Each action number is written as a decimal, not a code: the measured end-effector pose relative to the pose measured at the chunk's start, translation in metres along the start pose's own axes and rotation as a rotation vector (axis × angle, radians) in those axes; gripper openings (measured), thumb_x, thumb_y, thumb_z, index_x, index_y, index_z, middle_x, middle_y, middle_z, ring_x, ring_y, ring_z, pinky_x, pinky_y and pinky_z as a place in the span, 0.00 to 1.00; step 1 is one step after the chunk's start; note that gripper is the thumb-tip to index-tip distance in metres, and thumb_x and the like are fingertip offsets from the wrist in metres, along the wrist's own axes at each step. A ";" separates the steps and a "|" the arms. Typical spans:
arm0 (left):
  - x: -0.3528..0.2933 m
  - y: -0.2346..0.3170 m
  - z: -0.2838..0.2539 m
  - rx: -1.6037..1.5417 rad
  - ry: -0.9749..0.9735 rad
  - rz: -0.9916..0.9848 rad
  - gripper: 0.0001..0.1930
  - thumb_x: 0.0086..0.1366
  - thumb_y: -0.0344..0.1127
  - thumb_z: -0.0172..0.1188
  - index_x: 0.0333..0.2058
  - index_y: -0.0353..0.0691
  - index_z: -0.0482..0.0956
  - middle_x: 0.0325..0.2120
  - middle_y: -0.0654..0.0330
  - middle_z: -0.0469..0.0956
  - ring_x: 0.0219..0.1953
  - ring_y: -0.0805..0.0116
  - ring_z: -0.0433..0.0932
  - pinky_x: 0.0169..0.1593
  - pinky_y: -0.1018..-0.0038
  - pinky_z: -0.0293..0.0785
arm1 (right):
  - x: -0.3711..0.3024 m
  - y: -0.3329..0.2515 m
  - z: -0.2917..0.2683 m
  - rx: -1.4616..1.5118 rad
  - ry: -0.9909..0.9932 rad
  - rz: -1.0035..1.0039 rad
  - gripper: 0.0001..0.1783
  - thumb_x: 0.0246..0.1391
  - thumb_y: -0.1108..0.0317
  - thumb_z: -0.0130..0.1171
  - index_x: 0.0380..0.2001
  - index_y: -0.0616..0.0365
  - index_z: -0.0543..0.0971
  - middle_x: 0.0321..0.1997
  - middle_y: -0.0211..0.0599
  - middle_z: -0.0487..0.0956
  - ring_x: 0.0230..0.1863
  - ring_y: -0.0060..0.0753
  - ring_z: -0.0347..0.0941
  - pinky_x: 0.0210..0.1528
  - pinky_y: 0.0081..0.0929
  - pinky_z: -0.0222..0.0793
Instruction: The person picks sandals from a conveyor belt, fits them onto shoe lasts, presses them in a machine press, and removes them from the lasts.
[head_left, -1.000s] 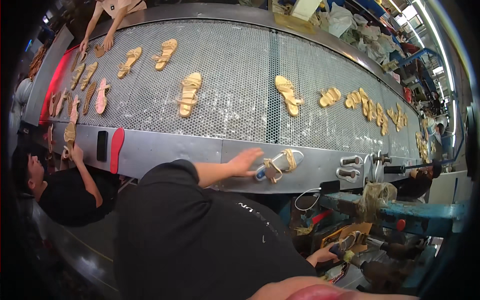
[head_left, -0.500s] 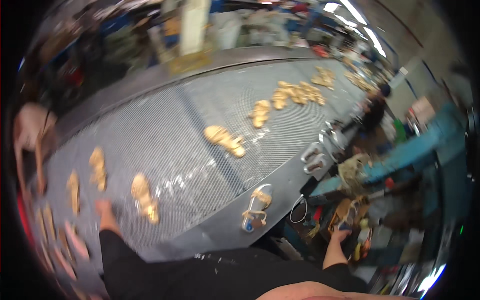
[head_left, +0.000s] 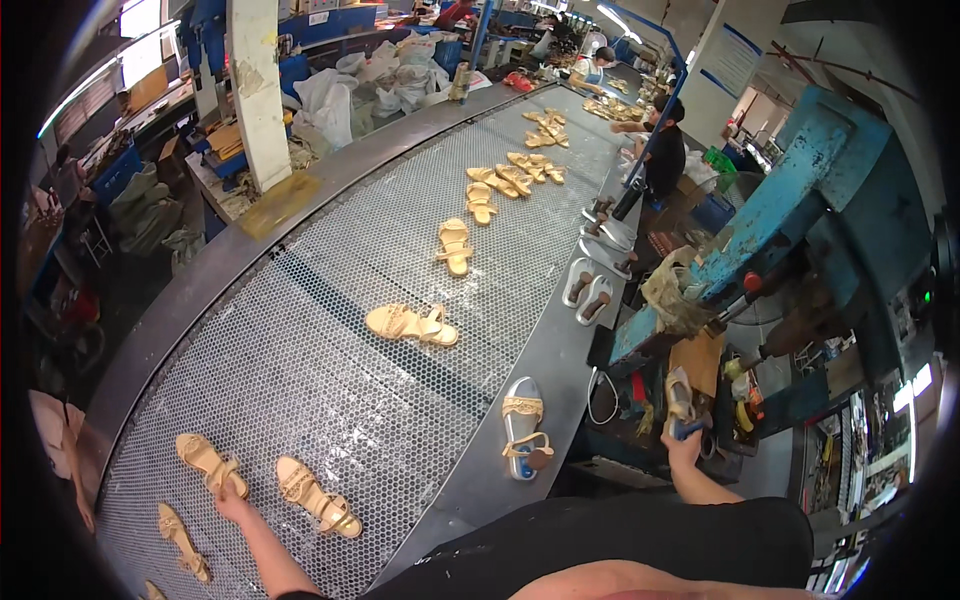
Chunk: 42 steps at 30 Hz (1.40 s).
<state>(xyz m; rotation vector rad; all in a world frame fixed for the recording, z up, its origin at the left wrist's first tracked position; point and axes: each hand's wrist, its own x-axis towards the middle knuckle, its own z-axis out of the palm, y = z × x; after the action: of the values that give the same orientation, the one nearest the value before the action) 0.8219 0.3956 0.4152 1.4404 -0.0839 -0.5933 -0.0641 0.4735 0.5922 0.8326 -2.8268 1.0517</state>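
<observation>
My left hand (head_left: 232, 502) closes on the heel end of a tan strappy sandal (head_left: 205, 462), which lies on or just above the mesh conveyor belt (head_left: 265, 400). Beside it lies another tan sandal (head_left: 315, 495); one more sandal (head_left: 183, 542) is nearer the belt's left side. Out to the right, by the blue press machine, my right hand (head_left: 683, 450) grips a sandal on a grey and blue form (head_left: 680, 400). Its fingers are partly hidden behind the form. A similar sandal on a form (head_left: 523, 428) rests on the metal ledge (head_left: 465, 500) between my hands.
Several tan sandals, including one across mid-belt (head_left: 412, 325), trail toward the far end. Grey shoe forms (head_left: 592, 290) stand along the ledge. A blue press machine (head_left: 780, 215) overhangs my right side. A co-worker in black (head_left: 665, 155) is farther along; another person's arm (head_left: 75, 465) shows left.
The view has swung and sharpened. My left hand has gone from the belt surface beside the sandals to a hold on one sandal's heel end. My right hand still grips its sandal.
</observation>
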 end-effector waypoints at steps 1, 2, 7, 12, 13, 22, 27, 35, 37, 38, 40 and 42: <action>-0.051 0.009 0.045 -0.198 -0.047 -0.071 0.23 0.64 0.35 0.56 0.55 0.31 0.65 0.53 0.53 0.69 0.54 0.60 0.69 0.60 0.61 0.64 | -0.016 -0.008 -0.011 0.087 -0.031 0.017 0.41 0.32 0.68 0.74 0.53 0.62 0.66 0.51 0.42 0.73 0.52 0.40 0.71 0.54 0.31 0.65; -0.087 -0.008 0.052 -0.340 -0.224 -0.098 0.24 0.64 0.38 0.57 0.55 0.34 0.65 0.51 0.54 0.71 0.54 0.62 0.69 0.60 0.63 0.65 | -0.025 -0.016 -0.011 0.192 -0.096 0.024 0.39 0.33 0.71 0.73 0.52 0.62 0.67 0.51 0.41 0.73 0.51 0.38 0.71 0.54 0.32 0.65; -0.401 -0.030 0.194 -0.294 -1.188 -0.731 0.26 0.60 0.40 0.57 0.55 0.36 0.63 0.50 0.47 0.73 0.50 0.54 0.75 0.52 0.60 0.74 | -0.080 -0.077 0.031 0.577 -0.307 -0.014 0.32 0.37 0.70 0.71 0.49 0.59 0.70 0.47 0.38 0.74 0.49 0.33 0.71 0.55 0.31 0.65; -0.512 -0.045 0.312 -0.098 -1.499 -1.232 0.20 0.61 0.35 0.61 0.51 0.40 0.70 0.45 0.57 0.76 0.46 0.58 0.76 0.50 0.56 0.74 | -0.104 -0.112 0.030 0.946 -0.753 -0.178 0.34 0.39 0.74 0.66 0.53 0.61 0.69 0.54 0.37 0.71 0.56 0.32 0.67 0.61 0.31 0.59; -0.498 -0.066 0.333 -0.444 -1.555 -1.055 0.16 0.63 0.33 0.56 0.50 0.39 0.70 0.44 0.56 0.75 0.46 0.58 0.76 0.51 0.56 0.74 | -0.093 -0.109 0.013 0.868 -0.764 -0.305 0.33 0.39 0.73 0.66 0.52 0.61 0.68 0.55 0.38 0.71 0.57 0.32 0.66 0.61 0.31 0.58; -0.613 -0.089 0.363 0.040 -1.530 -0.842 0.21 0.67 0.39 0.48 0.56 0.39 0.63 0.47 0.53 0.74 0.48 0.59 0.75 0.51 0.62 0.74 | -0.035 -0.028 -0.064 0.792 -0.883 -0.344 0.33 0.37 0.70 0.68 0.48 0.59 0.66 0.59 0.42 0.69 0.63 0.39 0.62 0.65 0.34 0.55; -0.732 -0.087 0.330 0.536 -2.227 -0.419 0.37 0.65 0.44 0.58 0.66 0.38 0.50 0.46 0.54 0.72 0.48 0.63 0.72 0.53 0.66 0.68 | -0.003 0.021 -0.058 0.568 -0.300 -0.221 0.39 0.36 0.70 0.71 0.54 0.62 0.66 0.54 0.45 0.71 0.56 0.40 0.68 0.58 0.34 0.63; -0.688 -0.071 0.336 0.665 -2.186 0.076 0.28 0.60 0.37 0.63 0.59 0.43 0.65 0.30 0.59 0.76 0.33 0.70 0.76 0.41 0.73 0.73 | 0.137 0.093 0.050 0.118 0.058 -0.224 0.33 0.34 0.61 0.72 0.42 0.67 0.68 0.41 0.57 0.72 0.44 0.61 0.69 0.47 0.44 0.65; -0.664 -0.069 0.308 0.598 -2.031 0.086 0.25 0.60 0.35 0.62 0.56 0.41 0.69 0.32 0.60 0.78 0.33 0.73 0.76 0.41 0.74 0.74 | 0.162 0.097 0.057 0.046 0.043 -0.211 0.35 0.32 0.57 0.74 0.39 0.67 0.69 0.38 0.57 0.73 0.43 0.62 0.70 0.45 0.45 0.66; -0.643 -0.083 0.289 0.469 -1.863 0.161 0.22 0.60 0.32 0.62 0.53 0.39 0.72 0.34 0.60 0.79 0.35 0.74 0.77 0.42 0.75 0.74 | 0.167 0.101 0.058 0.039 0.017 -0.220 0.35 0.31 0.56 0.75 0.39 0.67 0.69 0.38 0.57 0.73 0.44 0.62 0.70 0.46 0.45 0.66; -0.593 -0.065 0.254 0.576 -1.547 0.360 0.18 0.56 0.26 0.63 0.47 0.39 0.77 0.34 0.59 0.79 0.34 0.73 0.78 0.41 0.75 0.74 | 0.169 0.125 0.067 0.116 0.089 -0.272 0.38 0.32 0.56 0.76 0.43 0.66 0.69 0.43 0.57 0.73 0.47 0.59 0.70 0.51 0.43 0.65; -0.518 -0.073 0.199 0.627 -1.111 0.438 0.17 0.54 0.23 0.59 0.45 0.38 0.76 0.35 0.58 0.79 0.33 0.71 0.78 0.39 0.74 0.76 | 0.152 0.117 0.046 0.180 0.048 -0.267 0.43 0.37 0.60 0.73 0.53 0.66 0.63 0.49 0.56 0.70 0.53 0.56 0.68 0.56 0.41 0.61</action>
<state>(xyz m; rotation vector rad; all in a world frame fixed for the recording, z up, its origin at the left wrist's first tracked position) 0.2751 0.4373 0.5293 1.4366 -1.5279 -0.9798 -0.2437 0.4474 0.5146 1.1444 -2.5169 1.2745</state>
